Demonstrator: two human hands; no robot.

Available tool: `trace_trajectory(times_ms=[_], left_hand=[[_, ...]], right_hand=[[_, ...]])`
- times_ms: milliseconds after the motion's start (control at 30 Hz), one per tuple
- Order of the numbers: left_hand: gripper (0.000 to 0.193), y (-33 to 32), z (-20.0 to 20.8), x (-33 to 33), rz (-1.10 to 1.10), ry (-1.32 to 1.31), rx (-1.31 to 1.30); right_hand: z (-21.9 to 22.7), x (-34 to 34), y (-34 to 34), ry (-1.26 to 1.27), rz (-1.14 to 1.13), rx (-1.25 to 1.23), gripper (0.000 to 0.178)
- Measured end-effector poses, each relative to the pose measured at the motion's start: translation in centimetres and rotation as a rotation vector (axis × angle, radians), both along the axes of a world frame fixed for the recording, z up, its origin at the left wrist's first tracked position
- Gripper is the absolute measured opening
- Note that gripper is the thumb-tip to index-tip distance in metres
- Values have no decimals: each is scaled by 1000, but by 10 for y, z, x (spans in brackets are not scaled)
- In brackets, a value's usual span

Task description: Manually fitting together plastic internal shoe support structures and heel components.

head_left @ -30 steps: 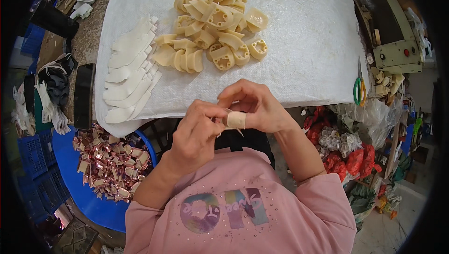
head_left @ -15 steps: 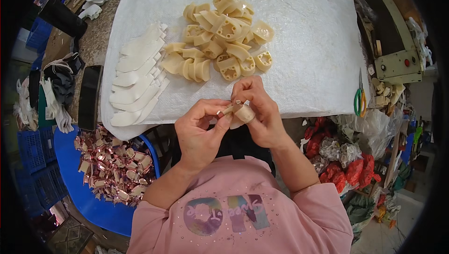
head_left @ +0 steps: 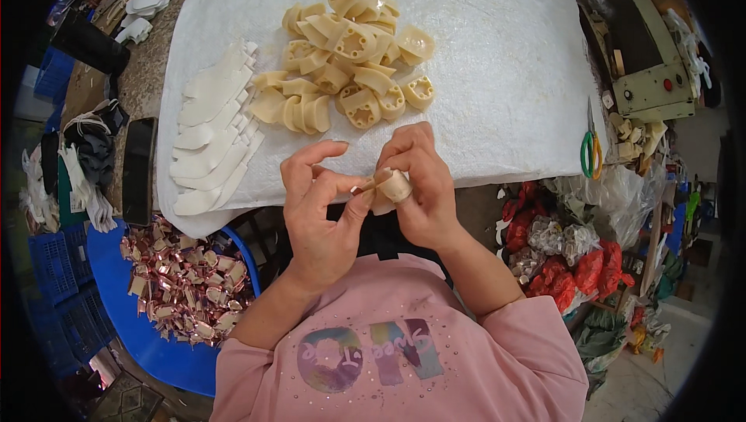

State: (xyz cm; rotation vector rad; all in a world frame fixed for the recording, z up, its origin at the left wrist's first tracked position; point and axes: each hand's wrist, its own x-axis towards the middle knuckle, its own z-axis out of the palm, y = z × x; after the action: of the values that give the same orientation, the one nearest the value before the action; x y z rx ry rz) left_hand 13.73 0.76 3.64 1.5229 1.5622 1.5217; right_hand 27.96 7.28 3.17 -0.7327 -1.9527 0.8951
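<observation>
The piece (head_left: 395, 187), beige and curved, is held up between both hands, at the near edge of the white sheet (head_left: 497, 103) as seen from above. By the right hand (head_left: 426, 197) it is gripped at its right side, the thumb near and the bent fingers on the far side; by the left hand (head_left: 320, 216) its left end is pinched between thumb and forefinger, the other fingers being lifted clear. Whether a flap of the piece or a separate strip is pinched there cannot be told, as it is small and partly covered by the fingertips. For good control, the piece is best steadied by the right hand alone, so that the finer movements can be left to the left fingertips. The pinch should be kept light and close to the edge, since a thin curved wall would probably be creased if forced, and the edge is best turned upward where it can be watched. The elbows should be kept clear of the tub (head_left: 116, 305) of pinkish bits (head_left: 186, 286), and the fingers clear of the shells (head_left: 357, 41) and the fanned strips (head_left: 214, 142), so that nothing is disturbed
</observation>
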Motion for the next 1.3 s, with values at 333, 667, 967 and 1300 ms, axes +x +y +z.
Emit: trace_trajectory(times_ms=[333, 667, 967, 1300], left_hand=[[20, 8, -1, -12, -121, 314, 395], [63, 0, 6, -5, -546, -702, -347], [58, -7, -11, 2, -419, -641, -254], [71, -9, 0, 17, -368, -452, -149]], right_hand=[[20, 19, 19, 178, 354, -958, 44], [9, 14, 10, 30, 242, -95, 57], [-15, 2, -4, 62, 75, -71, 37], [4, -4, 3, 325, 508, -719, 14]])
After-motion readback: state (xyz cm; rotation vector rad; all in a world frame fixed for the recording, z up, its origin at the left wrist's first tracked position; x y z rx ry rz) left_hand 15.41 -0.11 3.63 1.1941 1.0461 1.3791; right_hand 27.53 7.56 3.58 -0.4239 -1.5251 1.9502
